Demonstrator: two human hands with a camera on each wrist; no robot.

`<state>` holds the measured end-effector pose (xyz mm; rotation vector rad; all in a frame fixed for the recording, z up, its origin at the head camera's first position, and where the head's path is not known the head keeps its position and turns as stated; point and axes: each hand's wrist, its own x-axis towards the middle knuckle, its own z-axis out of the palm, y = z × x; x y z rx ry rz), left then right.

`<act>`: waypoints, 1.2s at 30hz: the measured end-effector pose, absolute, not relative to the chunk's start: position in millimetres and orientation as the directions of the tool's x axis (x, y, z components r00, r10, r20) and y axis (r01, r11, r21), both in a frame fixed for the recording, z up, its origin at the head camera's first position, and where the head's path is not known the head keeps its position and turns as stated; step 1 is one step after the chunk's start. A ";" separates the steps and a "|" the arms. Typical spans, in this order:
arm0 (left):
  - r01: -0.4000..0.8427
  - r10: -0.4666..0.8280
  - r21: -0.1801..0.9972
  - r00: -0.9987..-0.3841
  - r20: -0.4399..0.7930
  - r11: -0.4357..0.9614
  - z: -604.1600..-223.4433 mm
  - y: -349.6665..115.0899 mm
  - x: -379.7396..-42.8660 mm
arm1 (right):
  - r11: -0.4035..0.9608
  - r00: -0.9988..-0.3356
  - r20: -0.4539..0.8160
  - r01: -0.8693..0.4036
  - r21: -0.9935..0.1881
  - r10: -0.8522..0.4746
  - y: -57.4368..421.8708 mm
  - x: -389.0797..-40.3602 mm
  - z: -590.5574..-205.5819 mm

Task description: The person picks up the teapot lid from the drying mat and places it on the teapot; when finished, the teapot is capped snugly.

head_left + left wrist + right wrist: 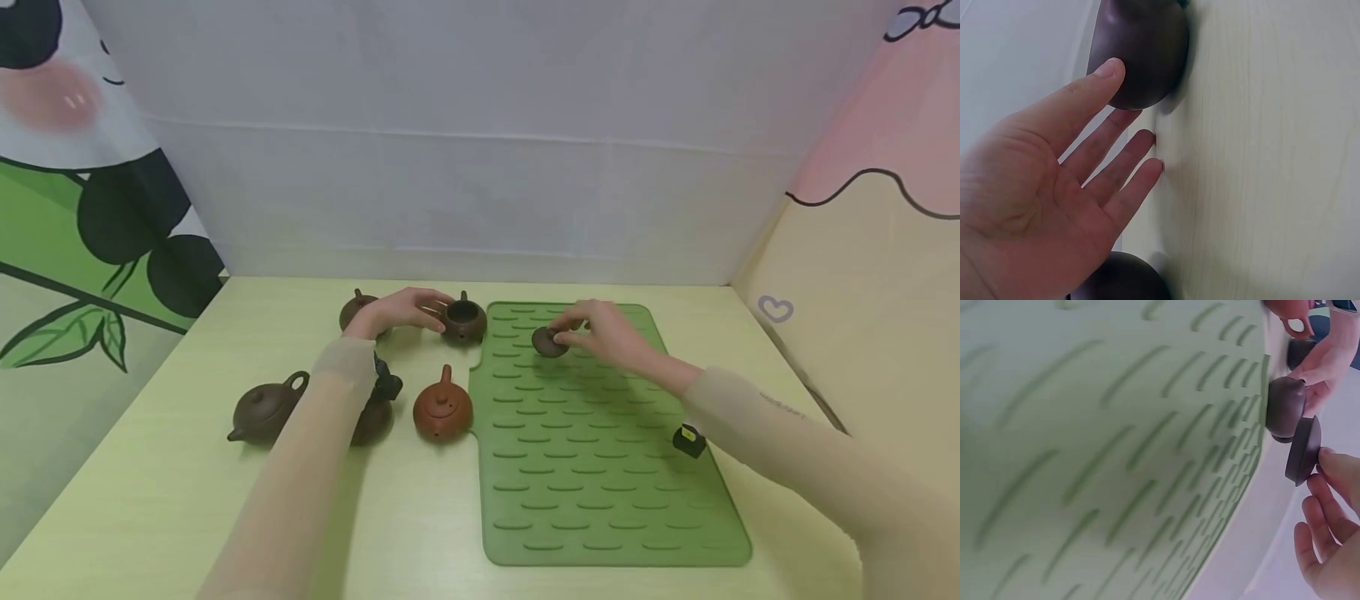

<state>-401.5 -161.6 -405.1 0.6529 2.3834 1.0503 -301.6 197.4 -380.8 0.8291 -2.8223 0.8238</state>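
My right hand (603, 333) pinches a dark brown teapot lid (550, 342) by its knob, above the green mat (592, 533). In the right wrist view, the lid (1305, 450) is tilted on edge between thumb and fingers. A dark lidless teapot (465, 321) stands at the mat's back left edge, its round opening showing. Beside it is my left hand (405, 308). The left wrist view shows that thumb laid against the pot (1144, 56), the index fingertip partly hidden behind it and the other fingers nearly straight.
Left of the mat is a reddish teapot (442, 410). A dark teapot (266, 410) stands farther left, and another teapot (373, 423) is half hidden by the left forearm. One more teapot (354, 308) sits behind the left wrist. A pale wall (480, 200) rises behind the table.
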 end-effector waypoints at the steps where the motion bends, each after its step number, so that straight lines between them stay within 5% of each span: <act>1: 0.238 0.582 0.766 -0.785 -0.210 0.597 -404.7 -161.4 -401.2 | 0.705 -0.849 0.228 -0.524 -0.478 -0.476 195.2 -303.6 -378.8; 23: 0.229 0.574 0.763 -0.789 -0.218 0.605 -402.5 -161.8 -396.5 | 0.665 -0.814 0.319 -0.580 -0.470 -0.485 140.8 -347.5 -353.9; 36: 0.234 0.576 0.762 -0.789 -0.214 0.603 -402.1 -164.1 -397.4 | 0.618 -0.849 0.379 -0.527 -0.583 -0.368 101.2 -368.8 -363.6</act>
